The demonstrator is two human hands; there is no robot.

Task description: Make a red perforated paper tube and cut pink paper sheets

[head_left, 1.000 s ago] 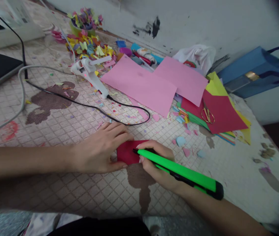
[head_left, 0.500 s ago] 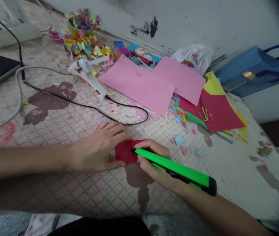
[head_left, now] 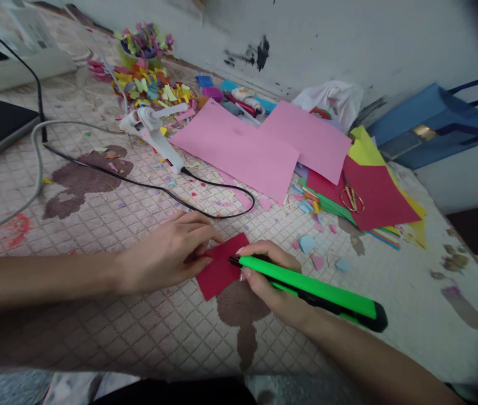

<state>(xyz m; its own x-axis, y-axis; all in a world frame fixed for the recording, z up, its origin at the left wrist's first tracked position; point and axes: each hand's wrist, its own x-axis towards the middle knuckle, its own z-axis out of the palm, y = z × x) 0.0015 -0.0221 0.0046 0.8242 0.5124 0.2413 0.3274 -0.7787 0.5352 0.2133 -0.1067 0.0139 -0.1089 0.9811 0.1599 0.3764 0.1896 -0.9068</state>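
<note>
A small red paper piece (head_left: 217,275) lies tilted on the quilted cloth in front of me. My left hand (head_left: 180,244) is at its left side, thumb and bent fingertips holding the paper's edge. In my right hand (head_left: 270,275) is a long green-and-black pen-like tool (head_left: 315,288), gripped near its narrow black tip. That tip points left over the paper; whether it touches cannot be made out. What kind of tool it is remains unclear. The right fingers hide the paper's right side.
Beyond my hands lie a white glue gun (head_left: 154,140), a black cable (head_left: 138,181) and pink sheets (head_left: 243,152). Gold-handled scissors (head_left: 352,198) rest on red paper at the right. Paper scraps (head_left: 154,87) heap up near a green bowl (head_left: 133,59). A blue bag (head_left: 433,129) stands far right.
The red paper has turned, and more of it shows at its lower left corner. My right hand and the tool have shifted slightly right. The left thumb has drawn up toward the fingers.
</note>
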